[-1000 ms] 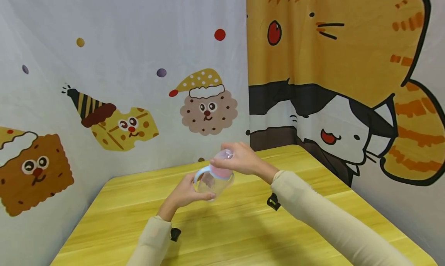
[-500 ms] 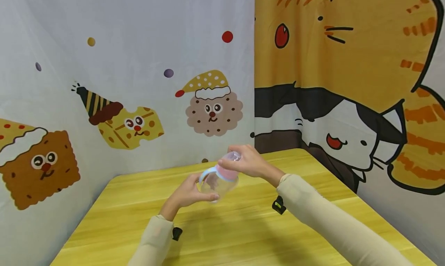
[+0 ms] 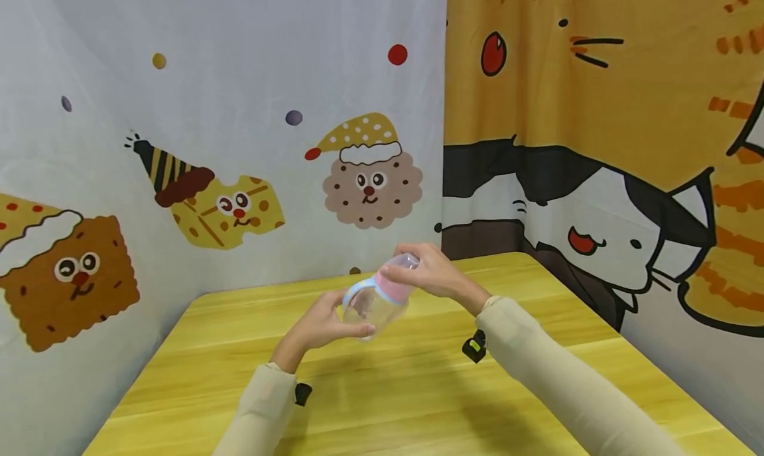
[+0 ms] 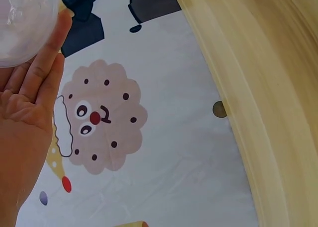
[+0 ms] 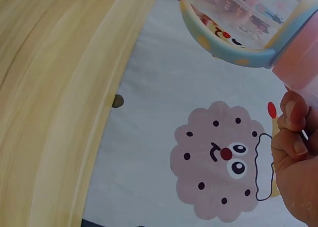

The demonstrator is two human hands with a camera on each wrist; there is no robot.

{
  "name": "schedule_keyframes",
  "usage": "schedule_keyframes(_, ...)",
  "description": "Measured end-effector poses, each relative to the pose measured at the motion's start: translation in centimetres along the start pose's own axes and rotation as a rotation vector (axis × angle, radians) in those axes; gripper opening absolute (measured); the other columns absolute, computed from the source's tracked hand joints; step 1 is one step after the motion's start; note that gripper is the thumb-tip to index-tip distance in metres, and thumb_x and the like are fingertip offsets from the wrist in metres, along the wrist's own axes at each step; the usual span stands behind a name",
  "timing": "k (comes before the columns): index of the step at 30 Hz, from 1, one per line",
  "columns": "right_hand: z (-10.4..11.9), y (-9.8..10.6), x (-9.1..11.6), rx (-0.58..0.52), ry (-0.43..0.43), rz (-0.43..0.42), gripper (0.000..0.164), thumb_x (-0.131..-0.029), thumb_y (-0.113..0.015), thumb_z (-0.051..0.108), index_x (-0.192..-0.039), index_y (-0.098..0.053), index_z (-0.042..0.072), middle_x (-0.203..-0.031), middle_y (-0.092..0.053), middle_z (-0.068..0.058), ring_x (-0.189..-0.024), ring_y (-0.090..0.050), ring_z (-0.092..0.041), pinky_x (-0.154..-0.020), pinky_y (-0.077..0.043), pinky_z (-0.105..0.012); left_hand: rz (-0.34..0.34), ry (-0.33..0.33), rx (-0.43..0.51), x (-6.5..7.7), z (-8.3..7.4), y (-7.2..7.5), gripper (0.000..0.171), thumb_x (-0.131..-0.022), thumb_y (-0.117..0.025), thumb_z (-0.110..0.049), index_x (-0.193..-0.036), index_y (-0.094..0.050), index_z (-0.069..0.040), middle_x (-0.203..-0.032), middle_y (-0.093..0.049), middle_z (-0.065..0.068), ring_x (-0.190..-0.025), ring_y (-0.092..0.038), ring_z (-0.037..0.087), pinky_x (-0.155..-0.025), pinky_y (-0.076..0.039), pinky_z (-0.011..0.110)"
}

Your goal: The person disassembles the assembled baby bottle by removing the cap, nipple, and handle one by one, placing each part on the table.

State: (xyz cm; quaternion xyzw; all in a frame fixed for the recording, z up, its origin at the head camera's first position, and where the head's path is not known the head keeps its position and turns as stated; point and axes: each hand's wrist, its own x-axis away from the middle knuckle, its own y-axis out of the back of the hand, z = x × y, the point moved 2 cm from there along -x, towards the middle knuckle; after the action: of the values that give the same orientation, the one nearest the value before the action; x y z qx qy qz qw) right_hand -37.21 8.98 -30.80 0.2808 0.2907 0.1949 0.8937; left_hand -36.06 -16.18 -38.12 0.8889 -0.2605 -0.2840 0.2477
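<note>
Above the table, a clear baby bottle leans with its top up and to the right. It has a pale blue handle and ring, a pink collar and a see-through cap. My left hand holds the bottle's lower body, thumb on the near side and fingers behind it. My right hand grips the top around the collar and cap, thumb across the front. In the left wrist view, the rounded bottle base rests against the fingers.
The yellow wood-grain table lies below both hands. Behind it hangs a white cloth with cartoon biscuits, meeting a cat-print curtain at the right. A black strap piece hangs at the right wrist, another at the left.
The head view has turned slightly, so the wall prints sit further right. Both hands keep their hold on the bottle, which has hardly moved.
</note>
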Motion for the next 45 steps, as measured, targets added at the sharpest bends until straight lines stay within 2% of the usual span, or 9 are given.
schedule_keyframes(5, -0.7, -0.1, 0.2, -0.016, 0.008, 0.005, 0.029, -0.095, -0.07, 0.048, -0.091, -0.07, 0.02, -0.076, -0.064, -0.001, -0.067, -0.053, -0.017, -0.058, -0.045, -0.032, -0.006, 0.01, -0.014, 0.0, 0.3, -0.4, 0.039, -0.088, -0.089, -0.03, -0.124, -0.074, -0.024, -0.114, -0.075, -0.01, -0.105, -0.069, 0.016, -0.096, -0.053, 0.045)
schedule_keyframes(10, -1.2, 0.2, 0.4, -0.026, 0.009, -0.009, 0.029, -0.095, -0.071, 0.048, -0.091, -0.07, 0.019, -0.074, -0.063, 0.0, -0.064, -0.051, -0.016, -0.056, -0.043, -0.031, -0.006, -0.014, -0.04, -0.4, 0.2, -0.6, 0.043, -0.089, -0.088, -0.031, -0.128, -0.072, -0.023, -0.117, -0.075, -0.009, -0.107, -0.068, 0.015, -0.097, -0.053, 0.044)
schedule_keyframes(17, -2.1, -0.1, 0.6, -0.053, -0.002, -0.01, 0.031, -0.096, -0.071, 0.049, -0.092, -0.07, 0.018, -0.075, -0.063, -0.002, -0.063, -0.05, -0.015, -0.055, -0.043, -0.029, 0.007, 0.003, -0.034, -0.4, 0.6, -0.7, 0.045, -0.089, -0.088, -0.033, -0.129, -0.072, -0.022, -0.118, -0.075, -0.009, -0.109, -0.068, 0.016, -0.099, -0.052, 0.051)
schedule_keyframes(24, -3.2, -0.4, 0.7, -0.077, 0.001, 0.007, 0.03, -0.096, -0.072, 0.046, -0.092, -0.07, 0.016, -0.075, -0.063, -0.001, -0.064, -0.05, -0.015, -0.055, -0.043, -0.028, 0.033, 0.018, -0.02, -0.3, 1.5, -1.0, 0.045, -0.091, -0.086, -0.031, -0.131, -0.071, -0.017, -0.12, -0.076, -0.002, -0.112, -0.069, 0.017, -0.1, -0.052, 0.051)
schedule_keyframes(35, -3.6, -0.2, 0.2, -0.129, 0.08, -0.029, 0.032, -0.095, -0.072, 0.047, -0.091, -0.07, 0.015, -0.074, -0.062, -0.002, -0.066, -0.05, -0.016, -0.058, -0.043, -0.03, 0.047, 0.03, -0.005, -0.1, 1.4, -0.3, 0.04, -0.091, -0.086, -0.024, -0.127, -0.073, -0.01, -0.118, -0.077, 0.0, -0.113, -0.069, 0.022, -0.101, -0.052, 0.048)
schedule_keyframes(42, -5.1, 0.0, 1.1, -0.166, 0.062, -0.061, 0.03, -0.095, -0.074, 0.043, -0.09, -0.07, 0.014, -0.08, -0.064, -0.004, -0.072, -0.056, -0.019, -0.063, -0.051, -0.032, 0.043, 0.04, -0.021, -0.4, 1.3, -0.8, 0.036, -0.09, -0.087, -0.027, -0.123, -0.074, -0.019, -0.115, -0.077, -0.007, -0.111, -0.068, 0.017, -0.101, -0.051, 0.047)
schedule_keyframes(45, -5.6, 0.2, 1.2, -0.189, 0.077, -0.062, 0.031, -0.096, -0.074, 0.044, -0.091, -0.07, 0.013, -0.082, -0.065, -0.005, -0.073, -0.057, -0.02, -0.063, -0.051, -0.032, 0.043, 0.033, -0.033, -0.6, 1.3, -1.1, 0.035, -0.091, -0.086, -0.028, -0.122, -0.074, -0.019, -0.112, -0.077, -0.006, -0.107, -0.069, 0.017, -0.097, -0.053, 0.043)
